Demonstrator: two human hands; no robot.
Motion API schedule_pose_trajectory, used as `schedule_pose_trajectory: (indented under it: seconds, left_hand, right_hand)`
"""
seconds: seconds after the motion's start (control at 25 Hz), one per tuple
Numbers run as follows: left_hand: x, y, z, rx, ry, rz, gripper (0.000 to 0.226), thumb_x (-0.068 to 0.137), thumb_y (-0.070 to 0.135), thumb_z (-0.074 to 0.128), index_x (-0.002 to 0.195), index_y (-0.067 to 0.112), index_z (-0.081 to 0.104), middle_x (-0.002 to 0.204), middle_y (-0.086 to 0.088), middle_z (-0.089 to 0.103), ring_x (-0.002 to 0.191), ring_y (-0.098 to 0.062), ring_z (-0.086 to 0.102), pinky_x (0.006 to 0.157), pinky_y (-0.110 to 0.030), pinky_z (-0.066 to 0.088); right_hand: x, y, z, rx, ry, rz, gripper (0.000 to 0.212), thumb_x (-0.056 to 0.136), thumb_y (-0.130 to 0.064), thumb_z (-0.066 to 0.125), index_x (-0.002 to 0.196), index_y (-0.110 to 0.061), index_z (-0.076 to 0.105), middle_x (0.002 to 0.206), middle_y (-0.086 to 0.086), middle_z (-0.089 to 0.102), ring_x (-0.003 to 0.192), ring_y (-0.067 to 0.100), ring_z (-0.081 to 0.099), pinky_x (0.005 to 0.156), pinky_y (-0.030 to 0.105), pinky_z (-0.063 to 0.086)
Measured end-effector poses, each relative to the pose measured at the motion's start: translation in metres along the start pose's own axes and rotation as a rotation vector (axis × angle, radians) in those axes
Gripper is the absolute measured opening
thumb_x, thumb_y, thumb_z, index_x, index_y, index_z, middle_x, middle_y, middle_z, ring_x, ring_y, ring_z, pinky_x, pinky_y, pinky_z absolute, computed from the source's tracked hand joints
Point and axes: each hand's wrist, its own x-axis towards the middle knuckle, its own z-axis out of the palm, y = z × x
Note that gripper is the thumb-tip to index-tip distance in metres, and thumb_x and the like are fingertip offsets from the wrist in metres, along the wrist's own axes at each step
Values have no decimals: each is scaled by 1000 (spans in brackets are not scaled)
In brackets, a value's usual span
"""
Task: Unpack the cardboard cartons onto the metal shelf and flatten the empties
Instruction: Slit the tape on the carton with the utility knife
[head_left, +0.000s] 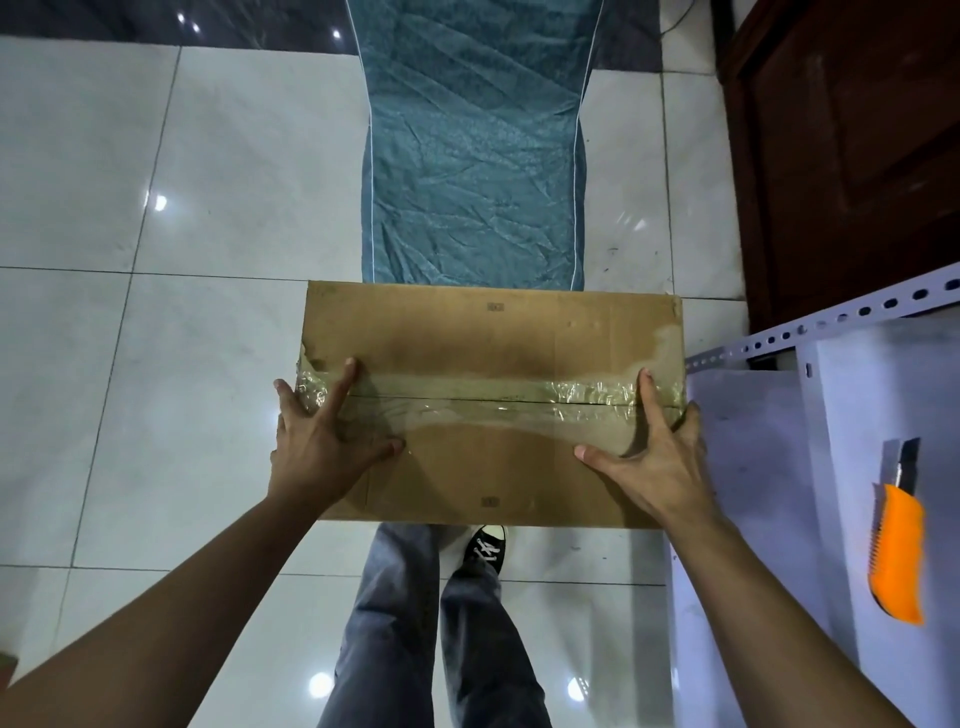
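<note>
Progress: I judge the task barely begun, with nothing unpacked and no flattened carton in my view
Carton: the brown taped cardboard carton (493, 338) is held up over the white tiled floor (182, 364), just beside the grey metal shelf (753, 467)
Seal: the clear, wrinkled tape strip (493, 397) covers the top seam and the flaps are shut
Contents: hidden, so I can't say what is inside
Left grip (322, 441): spread, straight fingers press on the carton's left end
Right grip (660, 457): likewise splayed, pressing on the right end
Shelf load: only an orange-handled utility knife (898, 551) lies on it
Left to do: cut the tape, shelve the goods, flatten the carton
</note>
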Motion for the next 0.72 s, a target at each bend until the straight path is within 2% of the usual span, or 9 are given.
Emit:
schedule_pose_trajectory:
  seconds: [0.12,0.32,0.52,0.72]
  left_hand:
    - [-4,1,-2,7,7,-8,117,54,69,84,145,67,11,148,-19,23,119,-50,52,98,-60,49]
    - [-19,2,1,-74,34,-35,116,51,60,90,143,66,18,138,-18,34,108,-45,58,100,-57,48]
    - [-35,10,-16,-89,49,-43,111,53,57,92,143,61,28,138,-18,36,115,-47,53,102,-58,45]
    - [-59,39,-51,-74,96,-61,106,53,63,89,143,58,33,144,-20,34,121,-49,47,103,-58,42]
  right_hand:
    - [1,-4,-1,-12,-4,9,127,62,-69,83,154,-56,-3,155,16,16,137,44,35,104,52,42]
    - [0,-7,-10,-36,7,24,124,62,-67,84,157,-52,5,145,21,31,125,45,47,107,51,37]
    - [-11,-10,-33,-1,26,26,119,62,-68,84,156,-53,11,149,23,29,133,46,41,112,54,32]
    - [-39,-16,-66,17,69,7,117,62,-74,80,155,-53,13,149,22,30,134,46,39,114,58,30]
